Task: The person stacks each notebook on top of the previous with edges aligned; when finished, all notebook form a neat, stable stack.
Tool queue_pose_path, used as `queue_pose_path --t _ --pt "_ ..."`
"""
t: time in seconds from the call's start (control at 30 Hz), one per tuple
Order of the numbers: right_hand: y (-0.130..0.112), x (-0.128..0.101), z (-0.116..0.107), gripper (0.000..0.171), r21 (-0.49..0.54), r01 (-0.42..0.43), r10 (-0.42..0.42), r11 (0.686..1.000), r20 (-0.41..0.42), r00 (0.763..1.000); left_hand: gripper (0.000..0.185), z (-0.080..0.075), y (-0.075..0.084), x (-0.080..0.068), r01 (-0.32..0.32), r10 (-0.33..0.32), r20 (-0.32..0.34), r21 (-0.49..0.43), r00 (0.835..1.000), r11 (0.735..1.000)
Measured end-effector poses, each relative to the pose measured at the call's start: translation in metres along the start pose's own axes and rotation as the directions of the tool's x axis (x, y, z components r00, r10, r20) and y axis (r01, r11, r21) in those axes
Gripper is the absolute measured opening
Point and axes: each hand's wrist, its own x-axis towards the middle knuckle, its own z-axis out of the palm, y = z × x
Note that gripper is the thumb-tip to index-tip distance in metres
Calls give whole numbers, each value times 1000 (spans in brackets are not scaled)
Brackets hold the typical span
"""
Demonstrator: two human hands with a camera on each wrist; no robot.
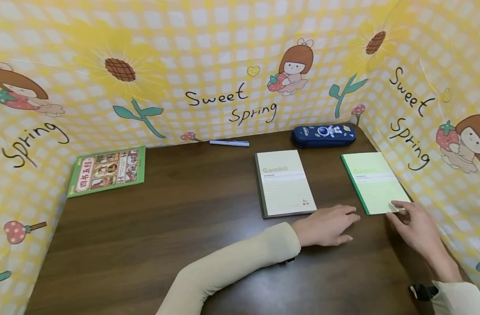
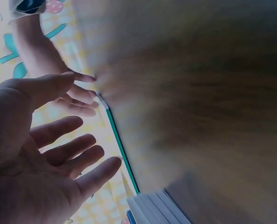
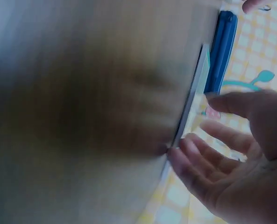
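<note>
A notebook with a green spine point(image 1: 375, 181) lies flat at the right side of the table. My right hand point(image 1: 418, 229) is at its near right corner, fingertips over or against the edge; whether they press on it I cannot tell. Loosely spread fingers show on that hand in the right wrist view, beside the notebook's edge. My left hand point(image 1: 327, 225) is palm down, low over the table between the two notebooks, its fingers extended and holding nothing. Just behind its wrist lies the second notebook point(image 1: 285, 186), with a dark grey spine.
At the back right sits a dark blue pencil case point(image 1: 323, 136). A pale lavender pen point(image 1: 229, 143) lies along the table's back edge. A green-bordered picture book point(image 1: 107, 170) occupies the far left corner. Yellow checked cloth point(image 1: 208, 52) walls in the back and both sides.
</note>
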Motion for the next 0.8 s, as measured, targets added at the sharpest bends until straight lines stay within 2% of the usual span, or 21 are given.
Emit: queue_pose_path --t 0.1,0.27,0.47,0.6,0.8 --pt "5 2 -1 47 -46 27 -24 999 55 998 68 1 1 13 34 -36 58 38 998 999" --pt "15 1 -6 60 -78 24 -13 997 138 990 75 4 7 34 82 -93 134 90 987 993" --pt "23 -3 -11 75 -83 32 -11 996 240 971 78 9 17 55 115 -147 177 178 973 977" --pt "26 -6 -11 78 -83 18 7 996 286 958 77 10 21 61 121 -163 186 218 969 968" --pt "31 -8 -13 76 -89 5 23 996 307 951 75 10 24 65 127 -165 194 196 967 972"
